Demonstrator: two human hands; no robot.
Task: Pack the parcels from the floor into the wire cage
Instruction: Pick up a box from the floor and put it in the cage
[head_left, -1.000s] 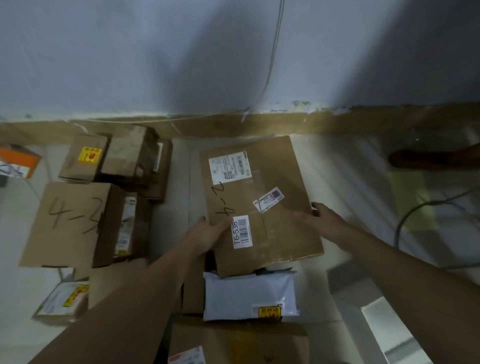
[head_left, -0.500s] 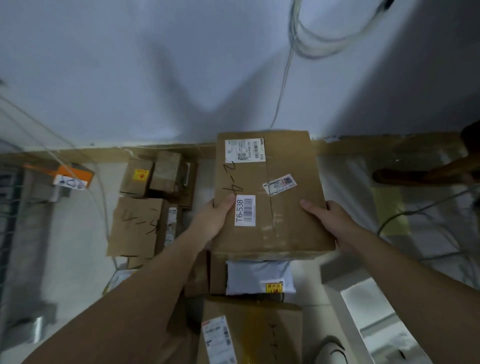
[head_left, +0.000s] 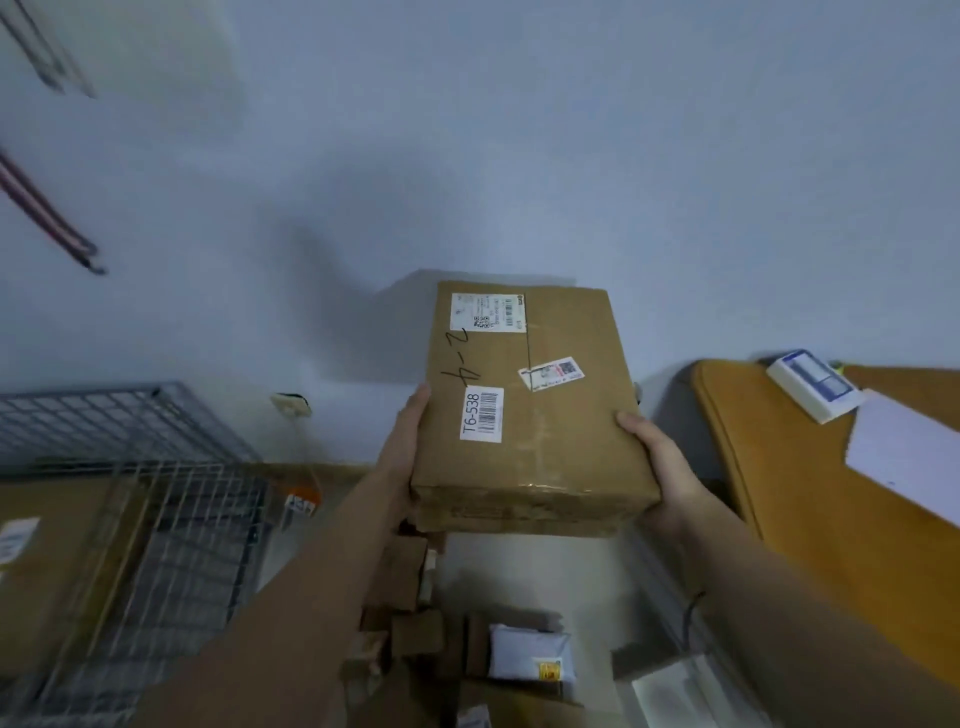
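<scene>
Cardboard box (head_left: 530, 415) held up in both hands in front of the wall

The left hand (head_left: 405, 447) and the right hand (head_left: 660, 462) grip its opposite sides, fingers curled round the edges; the wire cage (head_left: 130, 493) stands lower left, more parcels (head_left: 530, 654) lie on the floor below

A parcel sorting or storage room, plain and dim. Labelled cardboard boxes (head_left: 405, 577) and a white mailer bag (head_left: 530, 652) lie heaped on the floor (head_left: 524, 571) against a bare pale wall (head_left: 519, 156). A wire cage (head_left: 130, 499) stands at left, and a box (head_left: 530, 410) bears barcode stickers and a handwritten code. An orange counter (head_left: 810, 499) at right holds papers.
</scene>
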